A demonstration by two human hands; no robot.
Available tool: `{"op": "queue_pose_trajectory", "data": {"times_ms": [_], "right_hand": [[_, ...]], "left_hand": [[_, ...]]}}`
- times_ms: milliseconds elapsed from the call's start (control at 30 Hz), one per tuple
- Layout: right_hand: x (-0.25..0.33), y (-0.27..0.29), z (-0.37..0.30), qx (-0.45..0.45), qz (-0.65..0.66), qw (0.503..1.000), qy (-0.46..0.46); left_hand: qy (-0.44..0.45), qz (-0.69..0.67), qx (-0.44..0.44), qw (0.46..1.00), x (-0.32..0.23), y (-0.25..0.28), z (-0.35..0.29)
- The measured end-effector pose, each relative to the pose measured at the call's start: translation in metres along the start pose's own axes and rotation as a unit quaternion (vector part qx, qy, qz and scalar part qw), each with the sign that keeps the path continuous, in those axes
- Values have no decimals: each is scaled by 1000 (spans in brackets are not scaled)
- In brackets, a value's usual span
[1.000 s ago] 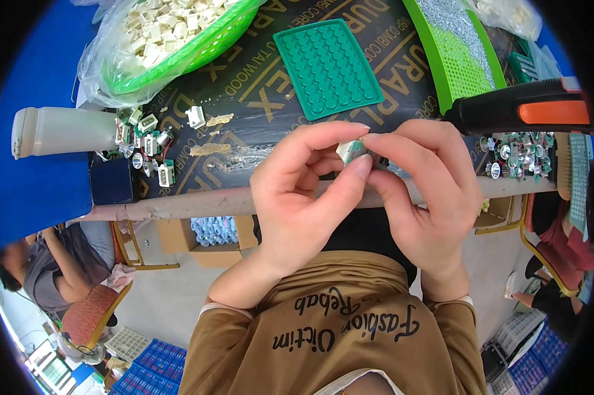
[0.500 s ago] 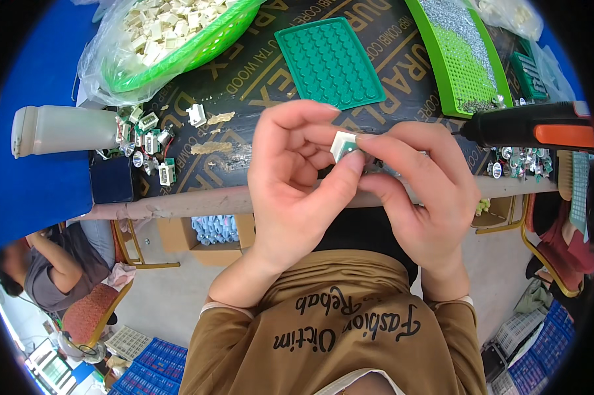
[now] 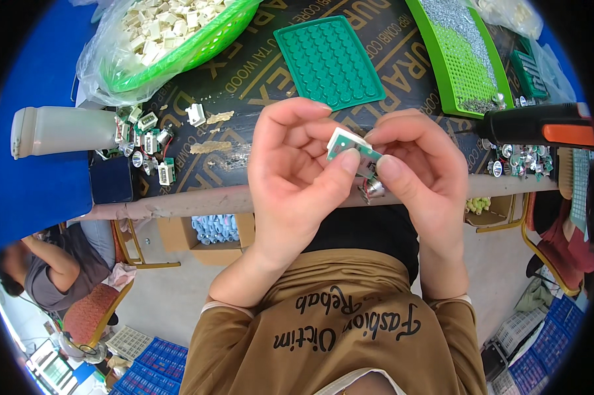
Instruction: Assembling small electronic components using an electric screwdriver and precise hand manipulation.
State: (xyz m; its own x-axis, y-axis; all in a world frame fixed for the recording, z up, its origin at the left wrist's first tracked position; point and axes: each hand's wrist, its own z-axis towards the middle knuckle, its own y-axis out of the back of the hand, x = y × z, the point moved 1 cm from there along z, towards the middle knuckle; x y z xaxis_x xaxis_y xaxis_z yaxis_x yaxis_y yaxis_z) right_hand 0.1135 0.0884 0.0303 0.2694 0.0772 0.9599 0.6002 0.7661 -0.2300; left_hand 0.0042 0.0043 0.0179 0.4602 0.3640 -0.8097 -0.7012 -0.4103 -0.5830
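Note:
Between my two hands, above the table's front edge, is a small green circuit board lying against a white plastic housing. My left hand pinches the left end, its thumb on the board's face. My right hand grips the right end with thumb and fingers. A shiny round lamp reflector hangs just below the board near my right thumb. A lone white housing lies on the table left of my hands. Beyond it is a cluster of white housings with boards and reflectors.
A green basket full of white housings stands far left, a grey-white bottle nearer. A green moulded tray lies ahead. Far right are a green perforated tray of small metal parts and a black-and-orange electric screwdriver. Another person sits left.
The board and housing have turned, so more of the board's face and the reflector now show. My right hand has shifted slightly left, its thumb now pressing the board.

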Motion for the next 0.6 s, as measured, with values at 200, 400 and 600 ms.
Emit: {"op": "queue_pose_trajectory", "data": {"times_ms": [200, 400, 600], "right_hand": [[-13, 1, -1, -13, 55, 998, -16], [-12, 1, -3, -32, -15, 999, 26], [-12, 1, -6, -39, -89, 993, 61]], "left_hand": [[154, -148, -30, 976, 9, 2, 2], [182, -168, -4, 969, 10, 6, 3], [72, -53, -5, 996, 9, 7, 1]]}}
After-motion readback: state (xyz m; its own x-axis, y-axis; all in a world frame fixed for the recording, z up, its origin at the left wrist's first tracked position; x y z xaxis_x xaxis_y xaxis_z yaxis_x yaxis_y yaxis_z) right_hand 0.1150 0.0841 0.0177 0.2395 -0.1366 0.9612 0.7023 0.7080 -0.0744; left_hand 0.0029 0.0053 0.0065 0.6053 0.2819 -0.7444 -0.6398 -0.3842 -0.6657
